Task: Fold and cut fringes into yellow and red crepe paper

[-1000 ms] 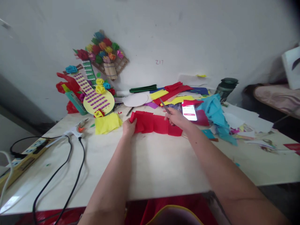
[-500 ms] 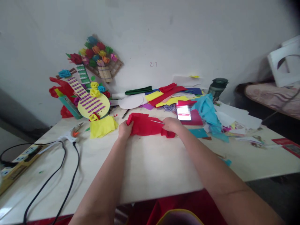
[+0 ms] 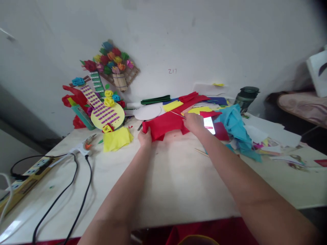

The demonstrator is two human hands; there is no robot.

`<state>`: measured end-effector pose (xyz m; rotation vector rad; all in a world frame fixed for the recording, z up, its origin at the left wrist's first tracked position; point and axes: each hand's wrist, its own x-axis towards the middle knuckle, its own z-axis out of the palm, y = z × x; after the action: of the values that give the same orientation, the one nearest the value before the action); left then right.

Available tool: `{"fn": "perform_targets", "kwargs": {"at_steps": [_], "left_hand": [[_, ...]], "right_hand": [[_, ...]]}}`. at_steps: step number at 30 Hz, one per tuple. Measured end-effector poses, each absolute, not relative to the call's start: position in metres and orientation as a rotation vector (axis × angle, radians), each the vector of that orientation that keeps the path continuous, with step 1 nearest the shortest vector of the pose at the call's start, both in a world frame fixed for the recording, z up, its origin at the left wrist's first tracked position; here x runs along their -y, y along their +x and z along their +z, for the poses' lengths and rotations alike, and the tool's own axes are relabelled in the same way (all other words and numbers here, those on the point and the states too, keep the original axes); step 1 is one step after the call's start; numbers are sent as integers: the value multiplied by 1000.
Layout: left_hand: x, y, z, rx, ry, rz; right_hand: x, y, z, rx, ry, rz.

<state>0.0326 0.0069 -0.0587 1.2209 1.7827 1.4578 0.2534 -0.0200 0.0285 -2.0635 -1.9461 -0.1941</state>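
A sheet of red crepe paper (image 3: 166, 126) stretches between my two hands, lifted off the table. My left hand (image 3: 145, 136) is closed on its left end, where the edge is folded over. Closed at the right end of the paper is my right hand (image 3: 192, 121). A thin, pale, pointed piece (image 3: 178, 115) sticks out leftward from my right fingers over the red paper; whether it is a stick or a blade I cannot tell. Just left of my left hand lies yellow crepe paper (image 3: 118, 139). A lit phone (image 3: 209, 125) sits behind my right wrist.
A glue gun (image 3: 83, 148) with a black cord lies left, near a power strip (image 3: 25, 177). Behind stand a paper guitar (image 3: 107, 117) decorated with flowers and a glue bottle (image 3: 83, 115). Blue crepe paper (image 3: 236, 127), scraps, scissors (image 3: 297, 162) and a dark bottle (image 3: 246, 98) are right.
Both hands have carried the red paper slightly up and away, the right hand farther, so the sheet now slants. A thin wooden stick shows on the table by my right forearm. The view has shifted slightly.
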Motion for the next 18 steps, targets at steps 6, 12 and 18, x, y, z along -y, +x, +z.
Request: {"fn": "perform_targets", "kwargs": {"at_steps": [6, 12, 18], "left_hand": [[-12, 38, -58, -1794, 1199, 1484], [-13, 36, -62, -1619, 1073, 1535], [-12, 34, -60, -1635, 1051, 1505]], "right_hand": [[18, 235, 23, 1830, -1992, -96], [39, 190, -1, 1741, -1669, 503], [43, 168, -23, 1728, -1685, 650]]}}
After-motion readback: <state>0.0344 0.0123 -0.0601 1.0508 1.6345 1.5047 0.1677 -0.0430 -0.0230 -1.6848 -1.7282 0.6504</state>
